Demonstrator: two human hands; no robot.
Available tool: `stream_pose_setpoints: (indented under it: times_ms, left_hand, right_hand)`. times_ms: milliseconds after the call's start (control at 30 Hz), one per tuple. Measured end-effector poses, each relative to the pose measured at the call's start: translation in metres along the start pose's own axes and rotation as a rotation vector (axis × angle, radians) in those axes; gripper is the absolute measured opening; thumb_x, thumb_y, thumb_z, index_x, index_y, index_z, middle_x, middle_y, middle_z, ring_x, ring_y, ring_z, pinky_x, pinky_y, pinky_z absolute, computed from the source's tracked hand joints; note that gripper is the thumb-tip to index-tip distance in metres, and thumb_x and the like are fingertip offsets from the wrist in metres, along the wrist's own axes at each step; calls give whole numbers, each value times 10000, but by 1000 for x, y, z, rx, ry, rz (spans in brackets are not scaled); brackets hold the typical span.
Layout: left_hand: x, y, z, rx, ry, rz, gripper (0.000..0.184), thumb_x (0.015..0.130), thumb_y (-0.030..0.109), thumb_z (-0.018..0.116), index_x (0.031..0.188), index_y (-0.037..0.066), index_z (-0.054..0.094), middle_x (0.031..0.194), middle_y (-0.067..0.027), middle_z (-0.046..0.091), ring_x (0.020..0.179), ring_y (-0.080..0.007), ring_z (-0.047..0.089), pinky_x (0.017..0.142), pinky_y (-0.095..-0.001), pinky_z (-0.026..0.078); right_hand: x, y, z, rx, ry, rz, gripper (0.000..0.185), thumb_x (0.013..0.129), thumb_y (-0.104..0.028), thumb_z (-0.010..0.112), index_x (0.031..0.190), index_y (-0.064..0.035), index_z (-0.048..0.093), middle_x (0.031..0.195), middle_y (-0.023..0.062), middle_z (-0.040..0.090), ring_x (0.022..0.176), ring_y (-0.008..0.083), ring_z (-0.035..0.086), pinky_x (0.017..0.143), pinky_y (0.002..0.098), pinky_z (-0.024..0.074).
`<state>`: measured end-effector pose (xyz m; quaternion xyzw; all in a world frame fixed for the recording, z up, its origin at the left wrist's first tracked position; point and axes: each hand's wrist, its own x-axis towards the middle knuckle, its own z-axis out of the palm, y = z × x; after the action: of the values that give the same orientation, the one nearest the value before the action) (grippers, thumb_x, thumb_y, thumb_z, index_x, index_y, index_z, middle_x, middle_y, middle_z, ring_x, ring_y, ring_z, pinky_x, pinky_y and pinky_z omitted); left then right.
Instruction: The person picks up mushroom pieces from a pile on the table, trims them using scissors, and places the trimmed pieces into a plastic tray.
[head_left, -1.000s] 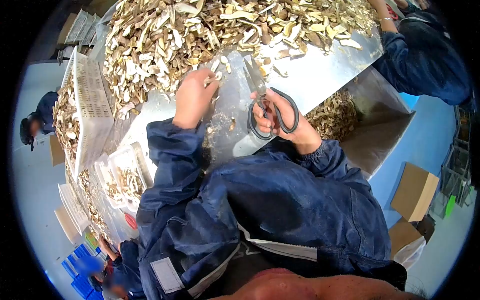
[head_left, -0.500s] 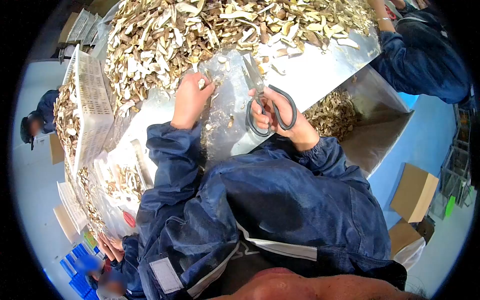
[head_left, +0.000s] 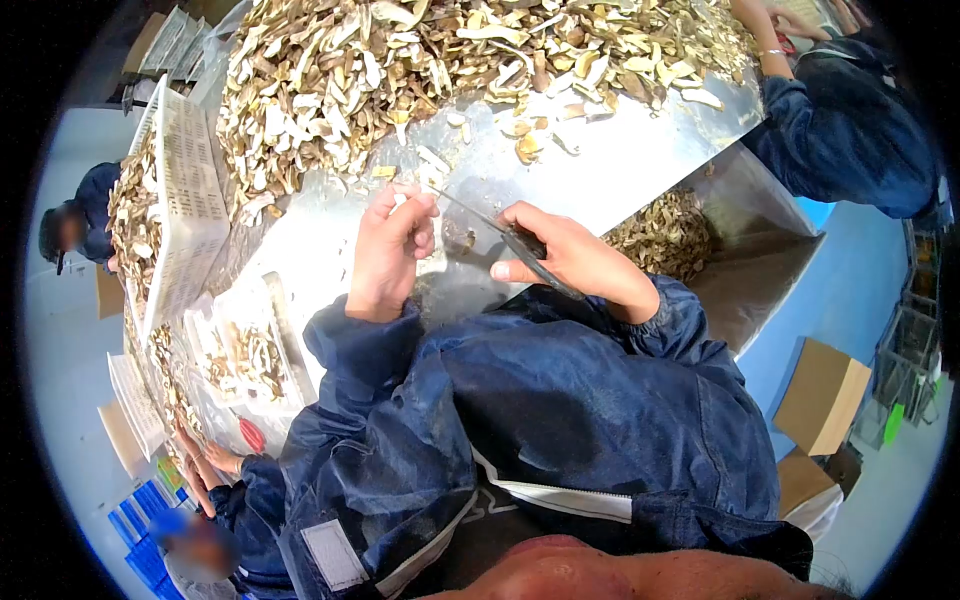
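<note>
My left hand (head_left: 388,252) is closed in a pinch, with a small pale mushroom slice (head_left: 432,190) partly hidden at its fingertips. My right hand (head_left: 582,258) grips a pair of black-handled scissors (head_left: 515,243), seen nearly edge-on. Their thin blades point up and left, and the tips reach the left fingertips. Both hands are above the shiny metal table (head_left: 630,165), on the near side of a large heap of dried mushroom slices (head_left: 330,95). A few loose slices, one a brownish piece (head_left: 527,149), lie between the heap and my hands.
A white perforated basket (head_left: 190,185) of slices stands tilted at left, with a smaller white tray (head_left: 283,335) below it. More slices fill a bin (head_left: 665,235) under the table's right edge. Co-workers' sleeves (head_left: 840,115) and hands (head_left: 208,462) are around the table.
The scissors have turned from upright to pointing up-left, with the blades now at my left fingertips. My left hand has come slightly nearer me. A brownish piece shows where the blades were.
</note>
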<state>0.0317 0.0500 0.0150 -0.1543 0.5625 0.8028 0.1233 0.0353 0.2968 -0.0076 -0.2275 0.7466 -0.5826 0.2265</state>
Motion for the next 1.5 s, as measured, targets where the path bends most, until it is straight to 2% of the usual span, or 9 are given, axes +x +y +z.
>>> stream_pose_setpoints:
  times_ms: [167,267,733,867,900,1033,1300,1400,1500]
  left_hand:
    - [-4,-6,0,62,-6,-19,61,922,36,613,899,75,571,802,-39,593,569,-91,458,485,-238,343]
    - [-4,-9,-3,15,2,-85,53,926,44,608,911,76,567,815,-47,603,569,-90,456,486,-236,342]
    - [92,18,-19,149,-129,62,181,973,145,616,1124,45,620,1032,-94,684,795,-150,635,581,-245,456]
    - [127,13,11,1241,49,602,192,892,189,695,970,21,646,845,-174,702,706,-246,675,581,-384,501]
    - [130,8,15,1348,78,616,239,858,229,731,929,25,629,903,-221,700,830,-395,689,733,-454,527]
    - [125,0,16,1586,53,685,220,871,228,717,921,31,631,801,-210,689,712,-355,682,635,-431,511]
    - [71,15,-38,29,162,83,59,932,116,628,935,77,584,801,-67,631,572,-99,529,472,-239,380]
    - [79,19,-45,380,254,156,59,952,118,611,989,79,634,759,-39,620,588,-82,524,475,-229,368]
    - [104,9,-49,1122,366,532,185,930,192,624,997,26,671,800,-168,683,689,-282,638,610,-363,480]
  right_hand:
    - [0,-2,4,32,-27,44,494,881,-455,751,1067,-37,564,783,169,571,719,320,573,675,422,453]
    - [-2,-3,6,9,-31,66,393,925,-360,740,1096,-38,592,789,51,578,686,129,490,619,303,405]
    - [9,19,8,553,376,196,334,995,-371,650,1076,-50,597,708,-42,479,567,47,423,505,222,335]
    - [9,23,7,597,368,188,324,997,-365,649,1073,-54,599,710,-44,473,564,47,426,504,223,334]
    - [9,22,7,609,369,183,313,998,-353,651,1071,-53,599,705,-42,475,555,46,425,498,226,333]
    - [9,23,6,568,350,162,308,1022,-315,606,1115,-22,588,700,-24,490,554,48,424,503,215,345]
    - [9,20,4,583,325,185,317,1002,-343,646,1089,-43,591,684,-50,463,547,43,403,491,226,322]
    - [9,22,3,571,315,181,321,1001,-345,647,1092,-41,593,681,-52,461,547,42,400,492,226,323]
    - [8,19,4,576,317,163,322,1002,-352,644,1086,-45,596,683,-52,465,547,39,408,491,225,322]
